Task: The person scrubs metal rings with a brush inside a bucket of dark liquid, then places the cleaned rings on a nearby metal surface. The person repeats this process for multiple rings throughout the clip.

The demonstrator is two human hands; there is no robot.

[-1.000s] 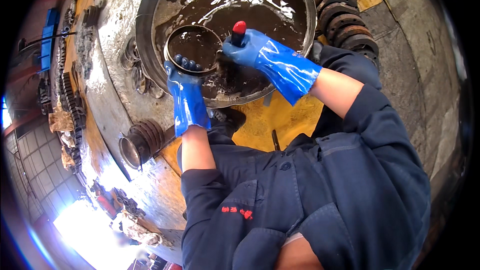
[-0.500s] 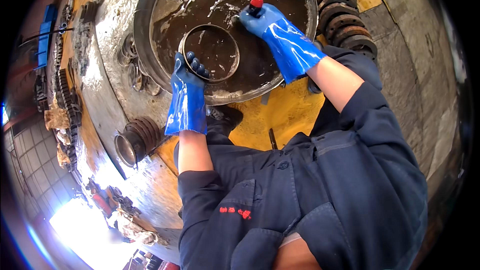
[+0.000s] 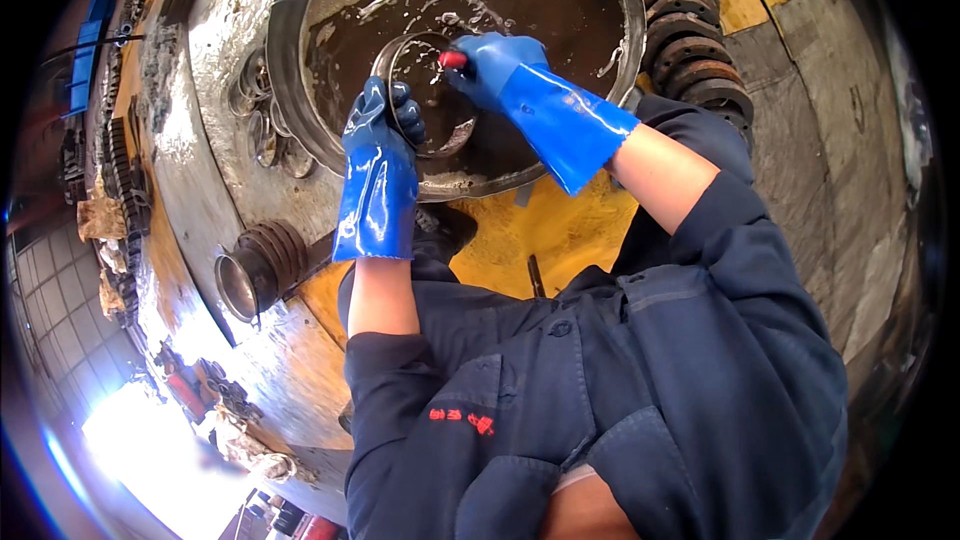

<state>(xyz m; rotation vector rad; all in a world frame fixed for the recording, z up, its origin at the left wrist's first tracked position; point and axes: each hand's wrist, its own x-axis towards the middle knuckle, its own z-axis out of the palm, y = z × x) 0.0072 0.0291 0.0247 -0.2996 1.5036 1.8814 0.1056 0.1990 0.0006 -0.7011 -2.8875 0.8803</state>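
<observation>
A wide round metal basin [image 3: 284, 55] in front of me holds dark liquid [image 3: 560, 35] with streaks of foam. My left hand [image 3: 382, 118], in a blue rubber glove, is closed around the near left side of a thin metal ring [image 3: 384, 65]. The ring tilts over the liquid, and its lower part seems to dip in. My right hand [image 3: 500, 68], gloved the same way, grips a tool with a red-ended handle [image 3: 453, 59] at the ring's right side. The tool's working end is hidden behind the glove and ring.
A row of rusty flanged discs [image 3: 684, 35] lies right of the basin. Several thin metal rings [image 3: 266, 135] rest against its left outside. A ribbed metal cylinder [image 3: 262, 265] lies at lower left. Yellow flooring [image 3: 500, 255] shows between basin and legs.
My right hand has moved left and slightly nearer, bringing the tool to the ring. The ring has turned to a steeper tilt in my left hand.
</observation>
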